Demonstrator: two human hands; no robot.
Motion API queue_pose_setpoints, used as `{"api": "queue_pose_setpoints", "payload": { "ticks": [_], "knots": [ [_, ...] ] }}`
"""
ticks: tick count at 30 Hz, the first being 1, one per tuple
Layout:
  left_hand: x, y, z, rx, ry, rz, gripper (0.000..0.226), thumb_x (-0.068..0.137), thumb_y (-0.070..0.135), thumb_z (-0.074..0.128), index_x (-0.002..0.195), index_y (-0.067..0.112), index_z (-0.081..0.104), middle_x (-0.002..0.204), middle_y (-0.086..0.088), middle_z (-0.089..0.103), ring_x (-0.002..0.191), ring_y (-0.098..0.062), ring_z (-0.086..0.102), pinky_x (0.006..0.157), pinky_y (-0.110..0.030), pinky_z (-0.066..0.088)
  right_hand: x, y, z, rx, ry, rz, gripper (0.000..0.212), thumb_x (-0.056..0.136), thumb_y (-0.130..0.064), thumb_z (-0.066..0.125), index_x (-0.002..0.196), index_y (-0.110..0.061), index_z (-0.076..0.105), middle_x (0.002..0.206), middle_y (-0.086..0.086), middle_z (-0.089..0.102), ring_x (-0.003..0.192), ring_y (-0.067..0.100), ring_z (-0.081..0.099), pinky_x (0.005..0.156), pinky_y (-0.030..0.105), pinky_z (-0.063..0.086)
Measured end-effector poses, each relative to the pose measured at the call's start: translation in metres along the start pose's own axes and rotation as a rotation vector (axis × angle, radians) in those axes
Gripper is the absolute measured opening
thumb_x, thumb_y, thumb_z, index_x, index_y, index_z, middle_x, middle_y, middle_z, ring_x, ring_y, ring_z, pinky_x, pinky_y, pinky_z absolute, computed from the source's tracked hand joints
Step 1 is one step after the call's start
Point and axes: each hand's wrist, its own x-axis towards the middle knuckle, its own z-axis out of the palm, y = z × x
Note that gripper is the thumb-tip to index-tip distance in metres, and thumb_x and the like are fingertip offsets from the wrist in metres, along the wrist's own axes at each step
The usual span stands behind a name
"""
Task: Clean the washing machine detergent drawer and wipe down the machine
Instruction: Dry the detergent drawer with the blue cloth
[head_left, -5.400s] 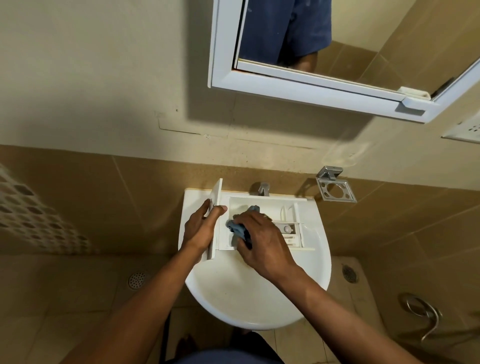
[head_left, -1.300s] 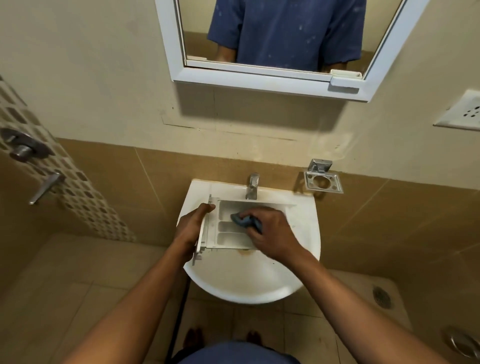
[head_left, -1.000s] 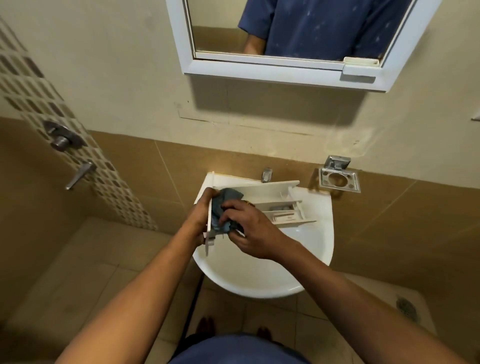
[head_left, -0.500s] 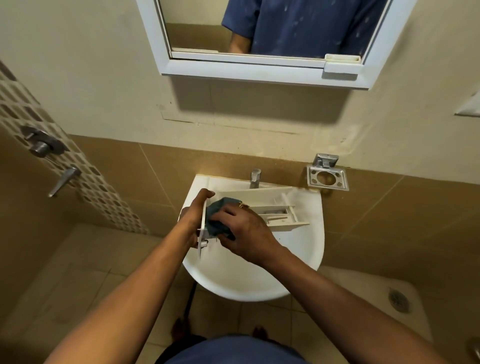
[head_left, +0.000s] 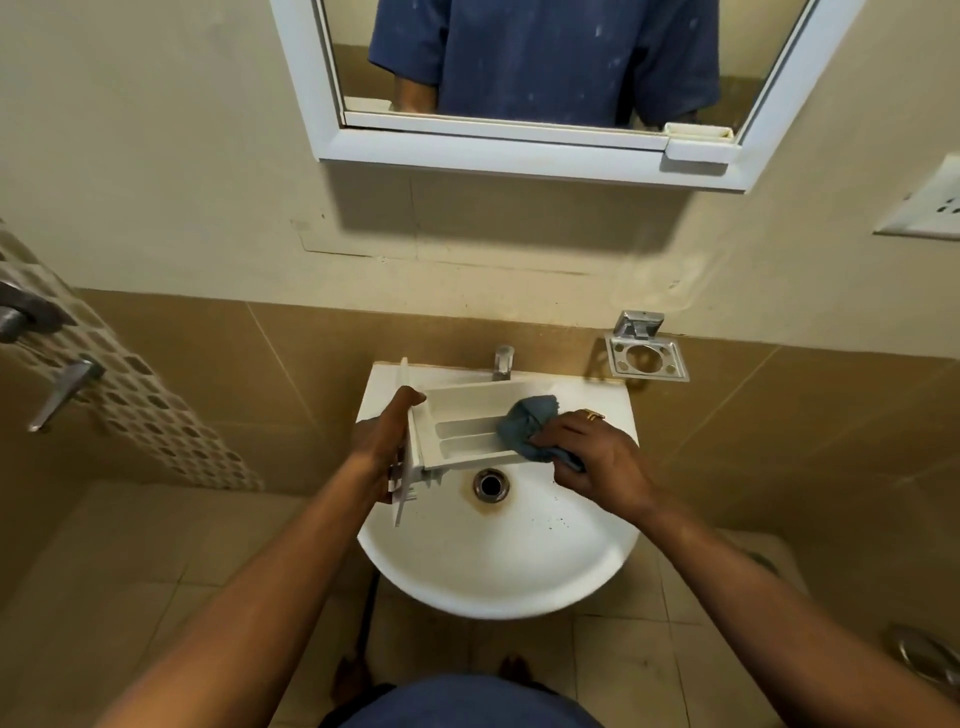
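- Detergent drawer (head_left: 462, 423) hangs over the white sink (head_left: 493, 566), the largest container in view. The bowl holds no standing water that I can make out, only dark specks and a rust-ringed drain (head_left: 491, 484).
- The drawer now lies with its compartments facing up, and the blue cloth (head_left: 527, 423) sits at its right end. Half a second ago the drawer was tipped and the cloth was bunched at the left end. I judge the inside nearly covered, with the machine itself still to be wiped.
- The compartments look bare, with no powder or liquid showing, though the right end is hidden under the cloth.
- Right hand (head_left: 597, 460): fingers curled, grasping the cloth and pressing it on the drawer.
- Left hand (head_left: 382, 439): fingers clamped around the drawer's left end, steadying it.
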Motion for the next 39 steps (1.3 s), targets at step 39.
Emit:
{"api": "queue_pose_setpoints", "payload": {
  "ticks": [39],
  "knots": [
    [0.025,-0.008,-0.043,0.148,-0.235,0.535,0.084,0.067,0.068,0.066,0.145,0.038,0.057,0.133,0.007,0.067,0.117,-0.016,0.063,0.102,-0.043,0.051,0.094,-0.129,0.006,0.170,0.229,0.334,0.024,0.098,-0.023,0.068,0.122,-0.022,0.073,0.104,-0.002,0.055,0.089,0.001,0.052,0.084,0.012,0.044]
  ]
}}
